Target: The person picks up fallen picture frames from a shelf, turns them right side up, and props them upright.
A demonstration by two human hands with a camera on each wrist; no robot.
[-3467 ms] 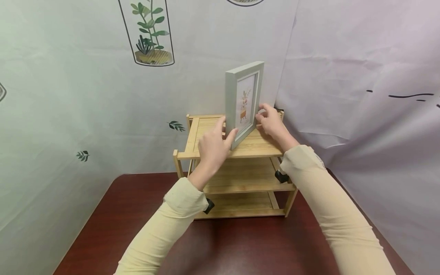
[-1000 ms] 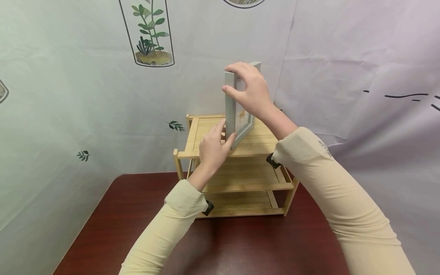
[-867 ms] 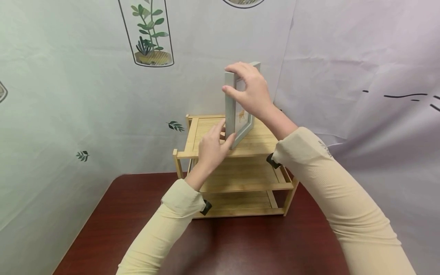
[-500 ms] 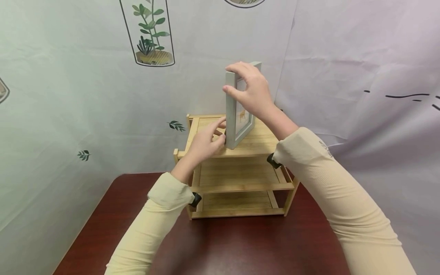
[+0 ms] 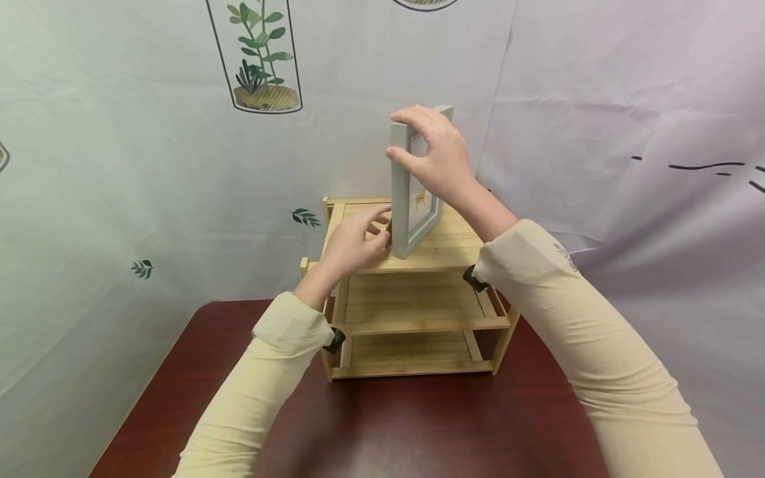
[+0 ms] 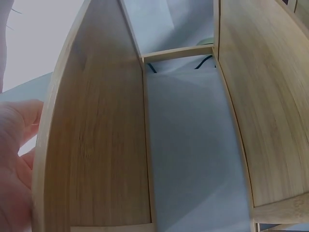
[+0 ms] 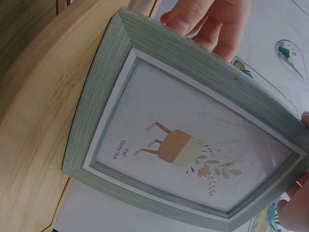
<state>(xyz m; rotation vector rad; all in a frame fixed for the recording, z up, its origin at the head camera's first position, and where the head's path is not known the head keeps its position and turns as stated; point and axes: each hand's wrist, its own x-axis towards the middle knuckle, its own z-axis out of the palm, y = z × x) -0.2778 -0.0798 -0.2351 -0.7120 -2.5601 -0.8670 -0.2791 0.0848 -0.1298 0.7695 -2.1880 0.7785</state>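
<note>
A sage-green picture frame [image 5: 400, 192] stands upright on the top tier of a light wooden shelf rack [image 5: 457, 247], turned at an angle. My right hand [image 5: 441, 154] grips its top near corner, fingers over the top and thumb on the side edge. In the right wrist view the frame [image 7: 108, 101] shows a print of a potted plant on legs. My left hand [image 5: 352, 244] is at the frame's lower back edge, thumb and fingers bent, tips partly hidden behind it near a small dark part. I cannot tell whether they pinch that part.
The rack's two lower tiers [image 5: 418, 299] sit beneath, on a dark red table [image 5: 382, 425]. A pale printed cloth [image 5: 358, 153] hangs close behind, and another pale cloth [image 5: 597, 133] falls on the right. The left wrist view looks between the rack's boards [image 6: 106, 121].
My right hand has gone from the frame's lower right side to its top corner. My left hand has let go of the near lower edge and shifted left, behind the frame.
</note>
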